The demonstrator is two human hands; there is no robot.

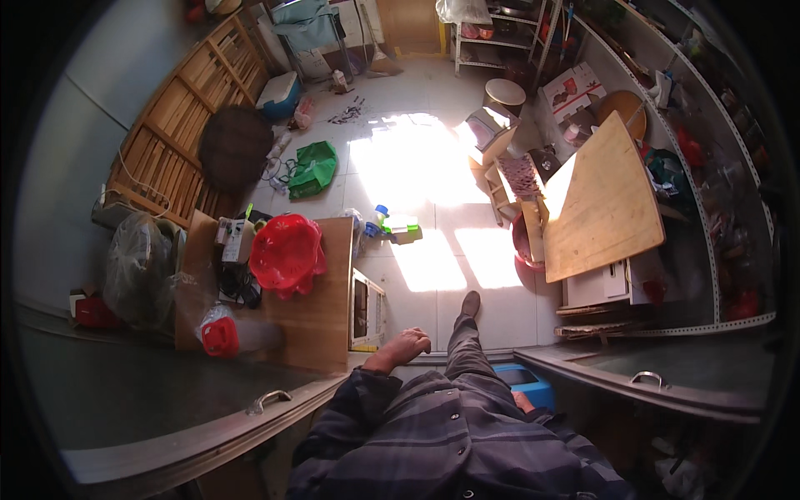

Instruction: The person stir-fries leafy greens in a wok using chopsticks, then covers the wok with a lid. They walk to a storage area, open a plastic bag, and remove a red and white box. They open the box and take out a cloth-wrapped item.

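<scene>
My left hand (407,347) hangs in front of my body with its fingers curled together. I see nothing held in it. It is nearest to the white metal frame (370,306) under a wooden tabletop (306,325). Only a small part of my right hand (524,402) shows, beside a blue plastic container (535,390) with a dark top. My body and sleeve hide the rest, so whether it touches or grips the container is unclear. One shoe (471,304) is on the tiled floor (500,325) past the door track.
Sliding doors with metal handles (270,400) flank me. A red scalloped basin (286,253) sits on the left tabletop. A wooden board (609,206) leans out at right beside metal shelving (712,262). On the floor lie a green bag (314,169) and a green-and-white plastic item (400,224).
</scene>
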